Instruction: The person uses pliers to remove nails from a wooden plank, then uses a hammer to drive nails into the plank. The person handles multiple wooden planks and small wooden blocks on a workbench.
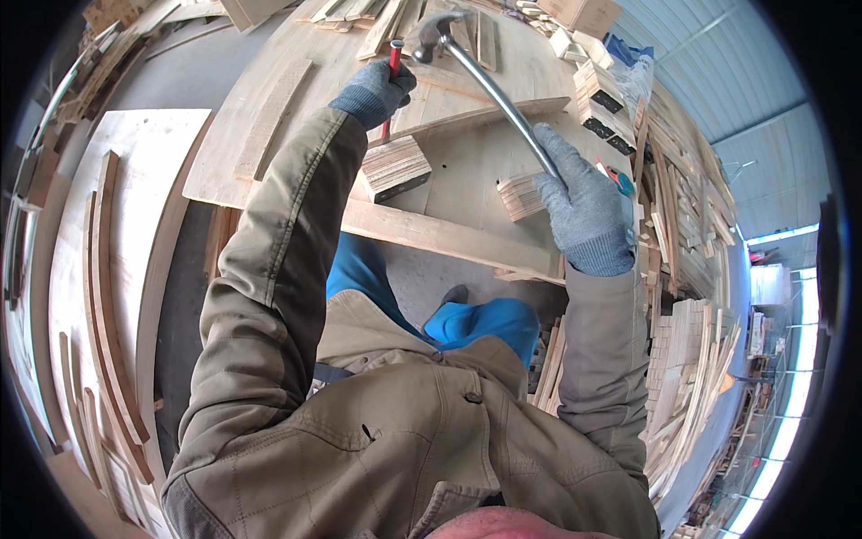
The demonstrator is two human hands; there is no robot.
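My left hand point(370, 91), in a grey glove, is closed round an upright red rod-shaped tool point(395, 59) with a metal-capped top. Its lower end reaches down by a wood strip and a stacked-layer wooden block point(395, 169); the tip is hard to make out. In my gloved right hand point(582, 198) is a claw hammer point(489, 88), gripped low on its metal shaft. The hammer's head is raised close to the top of the red tool, apart from it. A second wooden block point(521, 196) lies beside my right hand on the wooden work table point(467, 193).
A long board point(449, 241) runs along the table's near edge. One plank point(274, 117) lies at the left. Dark-ended blocks point(603, 103) and stacked strips point(678, 189) crowd the right. Another panel with strips point(117, 269) stands to the left.
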